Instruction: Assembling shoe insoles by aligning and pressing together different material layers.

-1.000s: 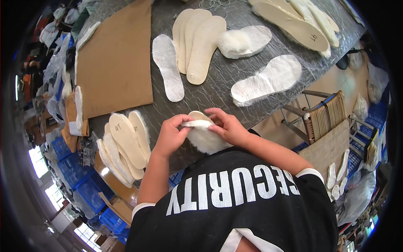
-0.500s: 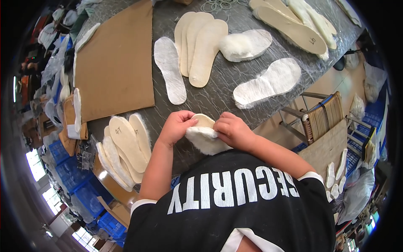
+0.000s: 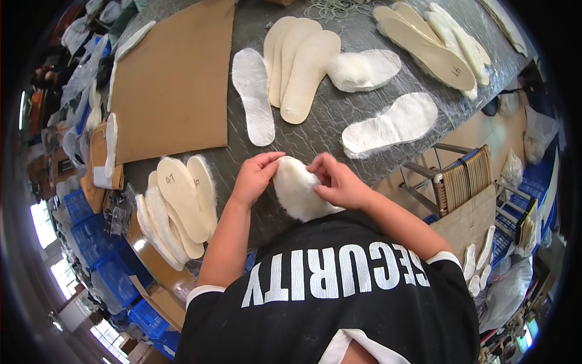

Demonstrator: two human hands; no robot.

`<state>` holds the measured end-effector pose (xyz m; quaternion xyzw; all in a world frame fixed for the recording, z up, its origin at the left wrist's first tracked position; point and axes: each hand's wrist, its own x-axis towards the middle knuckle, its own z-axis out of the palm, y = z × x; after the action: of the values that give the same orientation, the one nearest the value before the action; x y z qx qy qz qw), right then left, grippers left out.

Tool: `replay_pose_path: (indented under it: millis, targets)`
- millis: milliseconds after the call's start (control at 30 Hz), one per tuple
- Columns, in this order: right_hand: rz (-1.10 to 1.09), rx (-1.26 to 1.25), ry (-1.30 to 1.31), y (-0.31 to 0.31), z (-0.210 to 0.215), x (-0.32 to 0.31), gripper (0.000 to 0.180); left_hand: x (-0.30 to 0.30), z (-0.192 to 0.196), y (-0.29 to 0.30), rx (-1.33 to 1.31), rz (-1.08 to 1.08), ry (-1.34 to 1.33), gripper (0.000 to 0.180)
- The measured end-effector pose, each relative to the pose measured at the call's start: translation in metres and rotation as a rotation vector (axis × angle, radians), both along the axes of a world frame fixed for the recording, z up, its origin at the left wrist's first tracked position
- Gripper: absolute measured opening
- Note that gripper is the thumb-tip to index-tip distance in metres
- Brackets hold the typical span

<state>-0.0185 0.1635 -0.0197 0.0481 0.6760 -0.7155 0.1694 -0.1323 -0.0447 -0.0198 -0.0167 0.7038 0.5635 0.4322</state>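
My left hand (image 3: 254,178) and my right hand (image 3: 337,181) both grip a white fleecy insole (image 3: 297,191) held fluffy side up just above the grey table (image 3: 339,115), close to my chest. The left fingers pinch its upper left edge, the right fingers press its upper right edge. Beyond it on the table lie a white fleece insole (image 3: 253,94), a fan of three beige board insoles (image 3: 300,67), a fluffy white pile (image 3: 362,68) and another white fleece insole (image 3: 391,123).
A brown cardboard sheet (image 3: 173,79) covers the table's left part. A stack of beige insoles (image 3: 179,203) lies at my left, another stack (image 3: 433,45) at the far right. Blue crates (image 3: 115,273) stand on the floor left, a metal rack (image 3: 464,179) at the right.
The fleecy insole has turned in my hands and now shows more of its fluffy face; my hands have spread slightly apart along its top edge.
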Motion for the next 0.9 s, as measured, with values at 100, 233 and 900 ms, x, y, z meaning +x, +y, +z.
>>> replay_pose_path:
  millis: [100,233,900]
  targets:
    - [-0.041,-0.110,-0.150,-0.004,0.002,-0.022,0.037,0.001,-0.010,-0.001,0.068,0.058,-0.004,0.025]
    - [0.165,0.183,-0.248,-0.012,0.016,-0.050,0.027,0.004,-0.015,-0.002,0.119,0.169,-0.137,0.025]
    - [0.026,0.169,-0.014,0.009,0.040,-0.037,0.022,0.031,0.022,0.003,0.171,-0.045,0.293,0.027]
